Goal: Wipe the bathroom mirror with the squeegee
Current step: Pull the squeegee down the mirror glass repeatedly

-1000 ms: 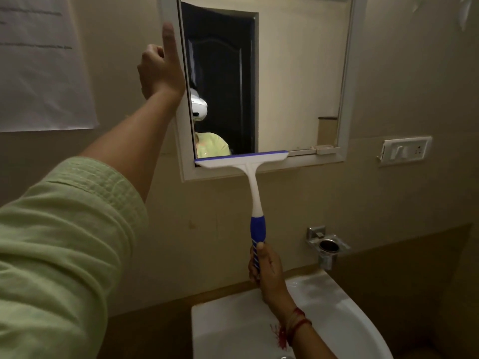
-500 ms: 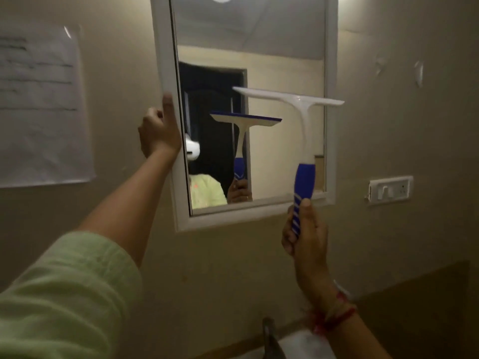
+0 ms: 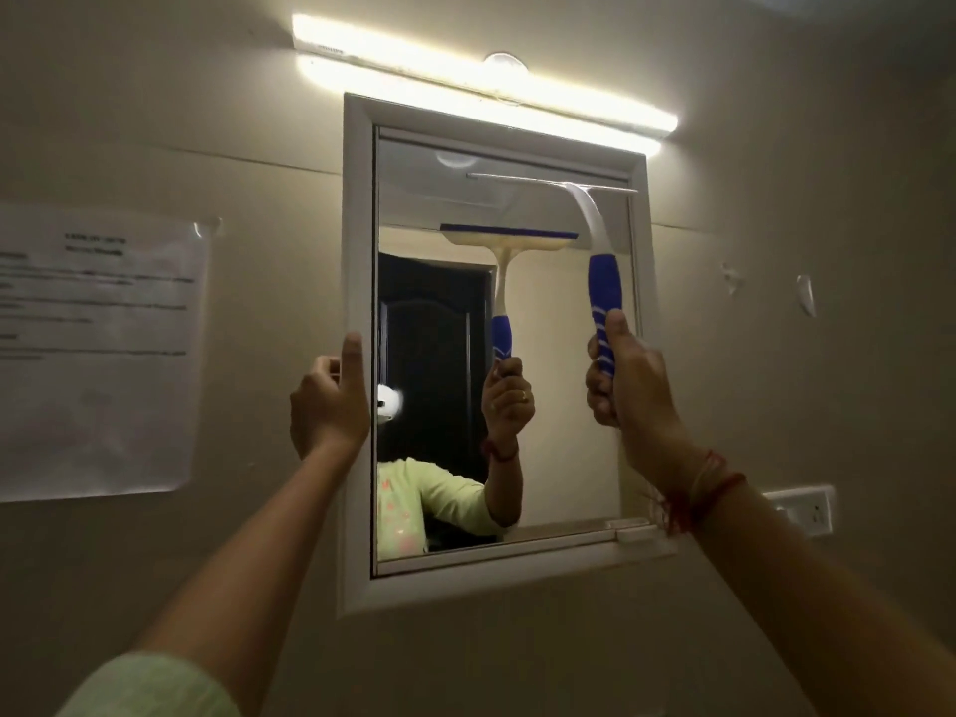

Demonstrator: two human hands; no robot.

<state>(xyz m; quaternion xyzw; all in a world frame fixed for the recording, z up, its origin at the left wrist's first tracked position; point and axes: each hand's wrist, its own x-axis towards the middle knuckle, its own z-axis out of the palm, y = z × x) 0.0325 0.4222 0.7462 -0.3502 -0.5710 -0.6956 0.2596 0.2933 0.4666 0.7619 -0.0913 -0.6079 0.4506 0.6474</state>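
The wall (image 3: 776, 147) is big and plain, a pale tan color. A mirror (image 3: 558, 385) with a white frame (image 3: 356, 302) hangs on it. A long bright light (image 3: 481, 80) glows just above the top of the frame. A sheet of paper (image 3: 98, 354) with lines of print is taped to the wall, off to the left of the mirror. The print is too blurry to read. Low on the right, a white switch plate (image 3: 807, 509) sits on the wall, partly hidden behind the right arm. Both arms reach up from the bottom of the view. The left arm has a light green sleeve (image 3: 150, 685). The left hand (image 3: 328, 401) rests against the left side of the frame, with the thumb pointing up along it and the fingers curled in. Its grip is not around anything. The right hand (image 3: 628, 385) is wrapped tight around the blue handle of the squeegee (image 3: 604, 297). The squeegee is held upright in front of the right side of the mirror. Its white neck curves up to the thin blade, which lies flat across the top of the glass, near the top edge of the frame. The wrist of the right hand has red threads (image 3: 698, 489) tied around it. In the glass you can see the squeegee, the hand and a dark door.
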